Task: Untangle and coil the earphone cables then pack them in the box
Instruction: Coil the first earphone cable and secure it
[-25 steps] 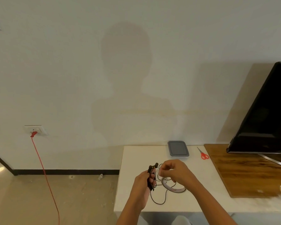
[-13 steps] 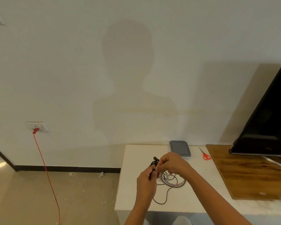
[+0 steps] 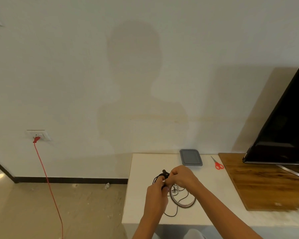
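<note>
Both hands work above the white worktop (image 3: pixel 141 171), close together and touching.

- Left hand (image 3: pixel 156 193): fingers curled round a black cable (image 3: pixel 163 175) bundle, which stands roughly upright out of the fist.
- Right hand (image 3: pixel 182 176): fingertips pinched on the cable at the top of the bundle, just beside the left thumb.

The uncoiled tail drops from the hands toward the person. It crosses a tape ring (image 3: pixel 188 205) lying flat on the worktop and ends in a loop near the front edge. The slack therefore lies below and to the right of the bundle, on the right hand's side.

The box (image 3: pixel 191 156), lid on, sits beyond the hands by the wall, nearer the right hand. Scissors (image 3: pixel 218 165) lie to its right.

Judgement: coiling is in progress and packing has not begun. The tail may snag on the tape ring as it is drawn in.
</note>
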The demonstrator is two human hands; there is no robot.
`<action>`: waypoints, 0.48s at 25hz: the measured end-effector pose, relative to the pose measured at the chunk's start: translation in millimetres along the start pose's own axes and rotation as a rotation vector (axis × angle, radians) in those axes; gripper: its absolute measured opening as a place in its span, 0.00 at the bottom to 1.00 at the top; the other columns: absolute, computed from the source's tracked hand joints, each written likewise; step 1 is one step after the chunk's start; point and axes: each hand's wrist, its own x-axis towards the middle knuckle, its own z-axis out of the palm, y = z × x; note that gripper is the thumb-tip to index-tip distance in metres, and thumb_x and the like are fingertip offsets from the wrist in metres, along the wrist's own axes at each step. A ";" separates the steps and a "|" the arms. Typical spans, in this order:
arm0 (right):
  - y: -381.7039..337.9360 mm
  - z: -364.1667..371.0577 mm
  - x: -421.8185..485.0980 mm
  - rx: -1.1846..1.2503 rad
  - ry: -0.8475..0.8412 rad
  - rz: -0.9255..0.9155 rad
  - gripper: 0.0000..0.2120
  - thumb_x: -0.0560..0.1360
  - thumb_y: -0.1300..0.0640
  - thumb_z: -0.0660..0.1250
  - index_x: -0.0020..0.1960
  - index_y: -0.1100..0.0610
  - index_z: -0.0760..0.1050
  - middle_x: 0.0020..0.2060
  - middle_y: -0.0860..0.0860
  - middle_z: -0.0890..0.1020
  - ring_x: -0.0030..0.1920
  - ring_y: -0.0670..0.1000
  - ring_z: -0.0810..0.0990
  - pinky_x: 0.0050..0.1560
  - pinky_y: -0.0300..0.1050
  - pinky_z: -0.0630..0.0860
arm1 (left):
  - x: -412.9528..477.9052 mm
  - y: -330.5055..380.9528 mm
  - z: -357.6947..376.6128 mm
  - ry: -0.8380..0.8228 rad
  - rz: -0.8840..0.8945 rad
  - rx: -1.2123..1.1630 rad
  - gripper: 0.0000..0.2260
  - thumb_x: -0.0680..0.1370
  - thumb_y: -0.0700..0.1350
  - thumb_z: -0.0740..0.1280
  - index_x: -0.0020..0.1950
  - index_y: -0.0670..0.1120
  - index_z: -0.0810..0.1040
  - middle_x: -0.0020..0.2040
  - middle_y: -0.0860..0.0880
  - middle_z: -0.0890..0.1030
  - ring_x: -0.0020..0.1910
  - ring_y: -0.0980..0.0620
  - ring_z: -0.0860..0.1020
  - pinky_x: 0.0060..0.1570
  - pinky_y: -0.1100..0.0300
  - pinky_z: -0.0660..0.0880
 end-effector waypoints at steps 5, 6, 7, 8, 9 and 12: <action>3.7 -0.3 -1.6 -0.005 -0.012 0.012 0.09 0.63 0.59 0.73 0.28 0.54 0.73 0.27 0.49 0.74 0.29 0.47 0.70 0.31 0.37 0.67 | 0.2 2.5 -9.5 -0.143 -0.142 -0.224 0.10 0.80 0.40 0.57 0.50 0.47 0.78 0.40 0.54 0.80 0.37 0.58 0.77 0.35 0.72 0.71; 3.6 -0.6 -2.3 -0.010 -0.020 0.008 0.10 0.64 0.59 0.72 0.29 0.54 0.73 0.27 0.49 0.74 0.29 0.47 0.70 0.31 0.36 0.68 | 0.1 3.2 -10.3 -0.136 -0.189 -0.276 0.10 0.80 0.41 0.57 0.49 0.48 0.78 0.42 0.53 0.81 0.40 0.58 0.79 0.36 0.72 0.72; 2.6 -1.0 -3.2 -0.022 -0.031 0.004 0.10 0.64 0.60 0.72 0.28 0.54 0.72 0.27 0.49 0.74 0.29 0.46 0.70 0.31 0.36 0.68 | 0.4 3.2 -9.9 -0.122 -0.221 -0.293 0.11 0.81 0.42 0.56 0.48 0.48 0.78 0.43 0.53 0.81 0.42 0.57 0.80 0.37 0.71 0.73; 1.5 -1.4 -4.0 -0.040 -0.044 0.002 0.11 0.64 0.60 0.72 0.28 0.53 0.72 0.28 0.49 0.74 0.29 0.46 0.70 0.31 0.35 0.68 | 0.9 2.3 -8.1 -0.106 -0.238 -0.297 0.11 0.81 0.43 0.56 0.47 0.48 0.78 0.43 0.52 0.81 0.42 0.56 0.80 0.37 0.70 0.74; 0.1 -1.7 -4.4 -0.063 -0.056 0.000 0.11 0.64 0.60 0.72 0.28 0.53 0.72 0.27 0.49 0.74 0.29 0.46 0.70 0.31 0.35 0.68 | 1.5 1.7 -5.6 -0.084 -0.253 -0.294 0.11 0.81 0.43 0.56 0.46 0.47 0.77 0.43 0.50 0.82 0.41 0.55 0.80 0.38 0.67 0.75; -1.6 -3.9 -4.1 -0.156 -0.062 -0.024 0.12 0.63 0.59 0.72 0.26 0.54 0.70 0.26 0.49 0.72 0.28 0.47 0.69 0.29 0.35 0.66 | 4.3 0.7 2.3 -0.015 -0.304 -0.312 0.11 0.80 0.41 0.57 0.43 0.44 0.78 0.41 0.47 0.82 0.38 0.52 0.78 0.40 0.60 0.75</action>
